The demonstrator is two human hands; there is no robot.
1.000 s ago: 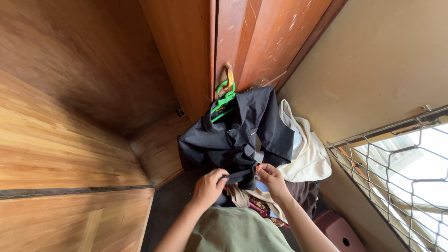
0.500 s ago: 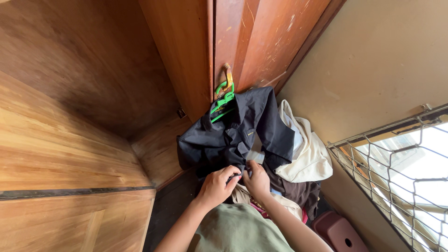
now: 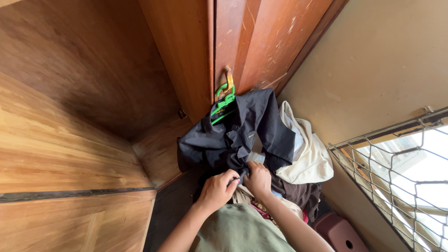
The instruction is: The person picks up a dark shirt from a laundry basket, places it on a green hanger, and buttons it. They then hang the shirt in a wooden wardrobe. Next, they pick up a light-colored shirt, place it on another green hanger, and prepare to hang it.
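Dark navy shirt (image 3: 233, 135), green hanger (image 3: 223, 103), cream cloth (image 3: 305, 158), reddish-brown wooden door (image 3: 261, 42).

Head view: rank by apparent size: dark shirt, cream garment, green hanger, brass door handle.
1. dark shirt, largest.
2. cream garment, partly hidden behind the shirt.
3. green hanger, only its top shows.
4. brass door handle, smallest.
Left hand and right hand grip the shirt's front.

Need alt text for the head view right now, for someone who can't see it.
Left hand and right hand pinch the front of a dark shirt on a green hanger hooked to a brass handle of a wooden door. Cream and brown garments hang behind it, beside a mesh window.
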